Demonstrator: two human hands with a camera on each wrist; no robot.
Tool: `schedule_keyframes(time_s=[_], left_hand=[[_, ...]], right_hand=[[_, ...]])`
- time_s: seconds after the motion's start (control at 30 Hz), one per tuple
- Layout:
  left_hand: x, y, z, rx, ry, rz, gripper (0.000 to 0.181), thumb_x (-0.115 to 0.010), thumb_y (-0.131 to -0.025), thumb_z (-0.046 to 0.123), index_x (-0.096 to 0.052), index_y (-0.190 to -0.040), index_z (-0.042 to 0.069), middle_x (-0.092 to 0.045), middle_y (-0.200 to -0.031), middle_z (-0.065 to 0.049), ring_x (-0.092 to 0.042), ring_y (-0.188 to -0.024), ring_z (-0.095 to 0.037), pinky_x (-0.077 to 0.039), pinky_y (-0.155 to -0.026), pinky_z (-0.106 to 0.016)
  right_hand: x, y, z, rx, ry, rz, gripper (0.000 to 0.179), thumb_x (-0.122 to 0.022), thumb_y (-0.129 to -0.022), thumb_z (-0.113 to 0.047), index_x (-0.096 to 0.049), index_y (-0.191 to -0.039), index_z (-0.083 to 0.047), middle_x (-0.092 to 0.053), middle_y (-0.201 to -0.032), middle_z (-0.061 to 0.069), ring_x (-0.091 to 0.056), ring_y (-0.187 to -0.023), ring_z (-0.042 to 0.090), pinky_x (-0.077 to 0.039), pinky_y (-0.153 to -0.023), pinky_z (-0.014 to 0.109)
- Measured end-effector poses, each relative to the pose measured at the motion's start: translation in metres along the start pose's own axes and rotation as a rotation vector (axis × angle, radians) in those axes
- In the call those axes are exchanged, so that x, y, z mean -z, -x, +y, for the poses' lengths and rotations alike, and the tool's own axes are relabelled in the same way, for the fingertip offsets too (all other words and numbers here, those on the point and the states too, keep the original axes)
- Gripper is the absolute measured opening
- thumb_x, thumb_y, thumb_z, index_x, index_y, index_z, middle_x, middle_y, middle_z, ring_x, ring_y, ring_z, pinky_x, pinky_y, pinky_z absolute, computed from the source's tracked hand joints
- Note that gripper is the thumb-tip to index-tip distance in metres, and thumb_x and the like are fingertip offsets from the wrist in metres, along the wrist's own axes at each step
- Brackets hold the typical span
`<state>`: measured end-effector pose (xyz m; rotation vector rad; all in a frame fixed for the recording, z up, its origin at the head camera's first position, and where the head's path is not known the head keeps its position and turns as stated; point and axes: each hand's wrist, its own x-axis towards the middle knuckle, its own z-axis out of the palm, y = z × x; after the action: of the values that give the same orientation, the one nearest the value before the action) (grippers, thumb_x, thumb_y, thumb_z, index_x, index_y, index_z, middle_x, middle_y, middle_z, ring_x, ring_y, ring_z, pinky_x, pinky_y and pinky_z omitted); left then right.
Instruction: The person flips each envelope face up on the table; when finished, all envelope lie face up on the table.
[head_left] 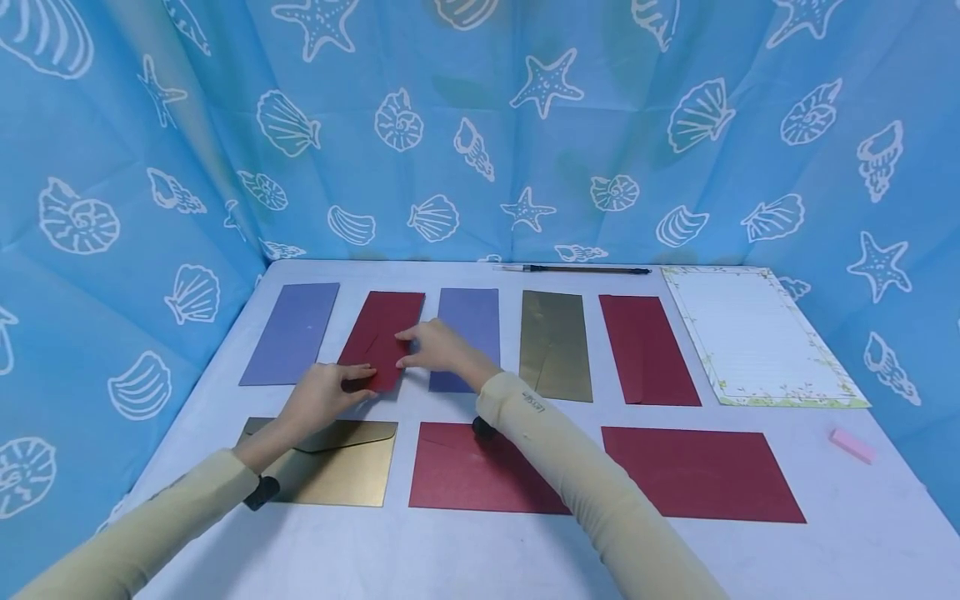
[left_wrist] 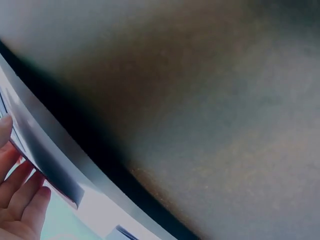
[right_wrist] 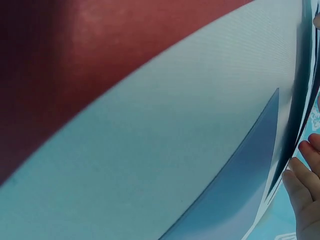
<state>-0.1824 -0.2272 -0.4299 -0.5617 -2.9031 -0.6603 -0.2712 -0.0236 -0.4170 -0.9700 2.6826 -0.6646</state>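
Observation:
Both hands are at a red envelope (head_left: 382,337) in the back row, between two purple ones, its near end tilted up a little. At its near left edge the left hand (head_left: 322,396) pinches it between thumb and fingers. The right hand (head_left: 441,346) pinches its right edge, above the neighbouring purple envelope (head_left: 468,312). In the left wrist view, fingers (left_wrist: 31,202) lie along the envelope's thin edge. At the far right of the right wrist view, fingers (right_wrist: 302,185) touch a thin dark edge.
Another purple envelope (head_left: 292,333) lies left. Farther right are a gold envelope (head_left: 555,346), a red one (head_left: 648,350) and a bordered sheet (head_left: 765,333). Nearer lie a gold envelope (head_left: 348,471) and red ones (head_left: 450,479) (head_left: 705,475). A brush (head_left: 585,269) and pink eraser (head_left: 852,446) are there.

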Motion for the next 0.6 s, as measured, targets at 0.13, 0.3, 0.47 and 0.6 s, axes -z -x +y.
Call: schedule_keyframes(time_s=[0.13, 0.3, 0.47, 0.6], left_hand=[[-0.0034, -0.0007, -0.0018, -0.016, -0.034, -0.010, 0.041, -0.082, -0.077, 0.017, -0.071, -0.114, 0.002, -0.067, -0.112, -0.020, -0.061, -0.066, -0.019, -0.036, -0.048, -0.022], [-0.0071, 0.0001, -0.0025, -0.027, -0.063, -0.032, 0.040, -0.082, -0.078, 0.019, -0.071, -0.114, 0.002, -0.068, -0.112, -0.020, -0.068, -0.090, -0.029, -0.044, -0.058, -0.023], [-0.0073, 0.0005, -0.0011, -0.033, -0.071, -0.033, 0.040, -0.082, -0.078, 0.019, -0.071, -0.114, 0.002, -0.068, -0.111, -0.019, -0.067, -0.078, -0.022, -0.043, -0.055, -0.022], [-0.0068, 0.0005, 0.0001, -0.035, -0.081, -0.045, 0.041, -0.081, -0.079, 0.019, -0.071, -0.114, 0.002, -0.068, -0.111, -0.020, -0.064, -0.072, -0.018, -0.042, -0.055, -0.022]], right_hand=[[-0.0009, 0.0004, -0.0009, -0.002, 0.007, -0.033, 0.054, -0.071, -0.089, -0.029, -0.055, -0.136, -0.007, -0.056, -0.136, 0.007, -0.055, -0.100, 0.015, -0.041, -0.080, 0.024], [-0.0025, 0.0015, -0.0023, -0.008, 0.023, -0.077, 0.055, -0.070, -0.090, -0.030, -0.053, -0.137, -0.007, -0.054, -0.138, 0.007, -0.055, -0.114, 0.017, -0.044, -0.091, 0.026], [-0.0041, 0.0020, -0.0017, -0.008, 0.028, -0.086, 0.055, -0.068, -0.091, -0.030, -0.052, -0.138, -0.007, -0.053, -0.139, 0.008, -0.054, -0.117, 0.016, -0.043, -0.090, 0.026], [-0.0045, 0.0021, -0.0013, -0.002, 0.034, -0.091, 0.055, -0.067, -0.092, -0.030, -0.051, -0.139, -0.006, -0.053, -0.139, 0.008, -0.054, -0.115, 0.015, -0.043, -0.091, 0.027]])
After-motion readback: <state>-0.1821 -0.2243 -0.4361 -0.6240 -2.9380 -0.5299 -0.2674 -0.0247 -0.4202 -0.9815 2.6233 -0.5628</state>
